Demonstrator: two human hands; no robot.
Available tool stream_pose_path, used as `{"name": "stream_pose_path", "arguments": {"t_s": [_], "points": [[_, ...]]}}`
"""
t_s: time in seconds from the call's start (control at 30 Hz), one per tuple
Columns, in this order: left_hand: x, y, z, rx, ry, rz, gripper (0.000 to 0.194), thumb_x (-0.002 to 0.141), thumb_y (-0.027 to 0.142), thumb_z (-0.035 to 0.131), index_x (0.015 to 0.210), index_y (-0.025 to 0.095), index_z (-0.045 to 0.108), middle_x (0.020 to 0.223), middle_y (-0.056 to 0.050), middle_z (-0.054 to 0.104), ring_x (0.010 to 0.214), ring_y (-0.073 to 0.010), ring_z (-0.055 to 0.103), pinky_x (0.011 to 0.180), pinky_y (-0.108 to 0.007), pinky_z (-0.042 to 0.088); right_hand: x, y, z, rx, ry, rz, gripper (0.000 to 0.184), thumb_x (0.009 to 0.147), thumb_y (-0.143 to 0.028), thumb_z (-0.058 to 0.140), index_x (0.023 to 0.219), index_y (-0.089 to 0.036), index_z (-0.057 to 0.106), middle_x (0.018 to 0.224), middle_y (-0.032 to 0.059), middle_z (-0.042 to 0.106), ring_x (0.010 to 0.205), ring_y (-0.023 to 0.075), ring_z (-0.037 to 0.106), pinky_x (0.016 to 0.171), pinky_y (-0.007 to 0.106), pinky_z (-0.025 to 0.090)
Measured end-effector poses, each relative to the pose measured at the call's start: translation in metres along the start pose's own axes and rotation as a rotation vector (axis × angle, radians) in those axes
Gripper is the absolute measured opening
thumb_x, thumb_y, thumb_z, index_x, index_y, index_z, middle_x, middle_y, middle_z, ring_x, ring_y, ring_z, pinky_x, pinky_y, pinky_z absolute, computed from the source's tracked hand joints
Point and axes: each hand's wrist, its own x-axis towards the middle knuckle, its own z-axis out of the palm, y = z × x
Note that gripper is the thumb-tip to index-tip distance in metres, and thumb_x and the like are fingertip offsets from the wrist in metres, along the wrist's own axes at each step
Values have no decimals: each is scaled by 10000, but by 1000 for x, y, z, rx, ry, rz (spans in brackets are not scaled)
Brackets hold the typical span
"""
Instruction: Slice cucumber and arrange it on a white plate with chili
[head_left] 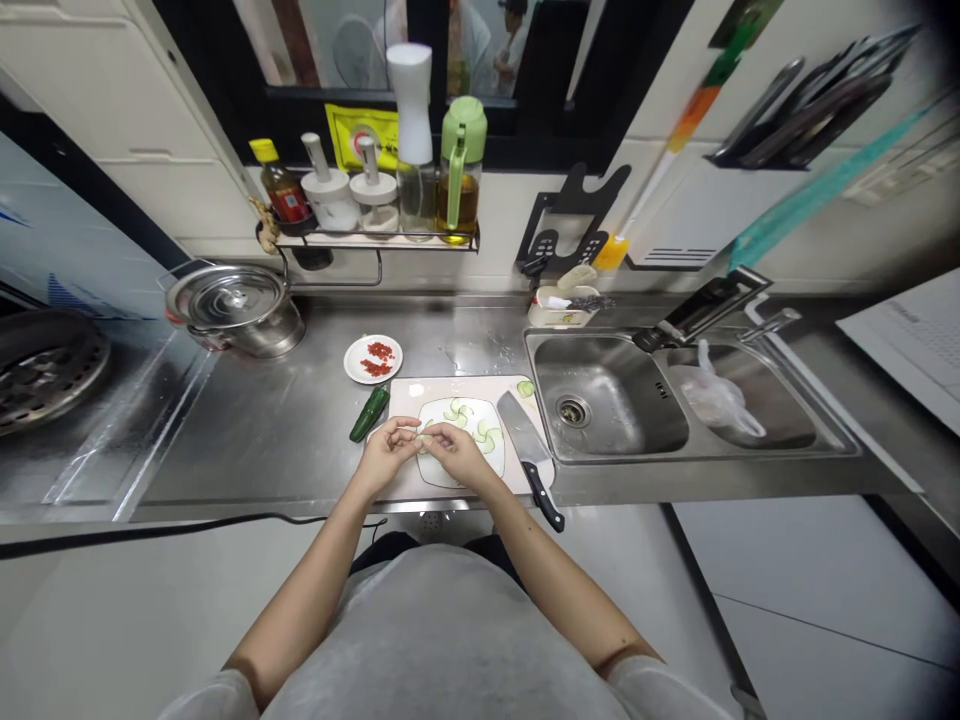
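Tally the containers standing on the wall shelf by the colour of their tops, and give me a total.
Yellow: 1, the dark sauce bottle
White: 3, the left jar, the right jar and the tall bottle
Green: 1, the oil bottle
Total: 5

brushed, glossy metal bench [315, 400], smooth shiny steel sink [611, 395], polished metal pot [266, 325] with reflective lid [234, 297], glossy white plate [461, 470], knife [525, 435] with smooth metal blade and black handle, crinkled translucent plastic bag [716, 395], matt grey cloth shirt [457, 640]
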Motion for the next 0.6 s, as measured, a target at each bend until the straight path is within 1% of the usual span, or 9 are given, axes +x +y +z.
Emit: {"name": "stream_pose_path", "arguments": {"t_s": [0.1,0.17,0.23,0.33,0.43,0.6], "points": [[-1,3,3,24,1,26,403,706,399,685,1025,178,575,736,-3,632,731,-138,616,736,-271,464,0,-2,2,33,53,0,135,791,-301,569,805,-173,610,797,9,657,748,128,574,751,271,458],[-1,3,4,33,11,35,379,709,377,685,1015,180,578,719,6,625,717,-133,613,727,-264,463,0,-2,1,88,61,24,122,771,-295,579,760,-174,587,755,-1,641,706,119,560,715,261,459],[-1,2,4,40,10,44,353,718,359,674,1011,183,581,713,13,619,708,-128,609,719,-257,462,0,-1,0,163,53,66,120,752,-295,592,748,-176,579,727,-9,629,673,109,550,673,245,455],[0,2,4,93,8,85,322,751,345,640,1025,186,586,719,13,615,706,-126,603,721,-255,462,1,0,-2,259,31,180,133,733,-309,603,739,-178,577,664,-22,601,608,97,531,568,211,422],[0,7,4,226,36,158,297,782,326,609,1047,192,597,756,2,626,747,-137,605,754,-265,462,1,-3,-3,330,10,292,145,729,-318,599,725,-176,569,590,-30,566,546,90,512,480,186,364],[-4,15,4,547,42,251,268,830,306,565,1079,228,625,838,-14,665,818,-170,608,842,-310,429,1,-7,-4,411,-19,374,140,737,-305,596,699,-174,564,509,-36,540,475,81,477,452,182,342]]}}
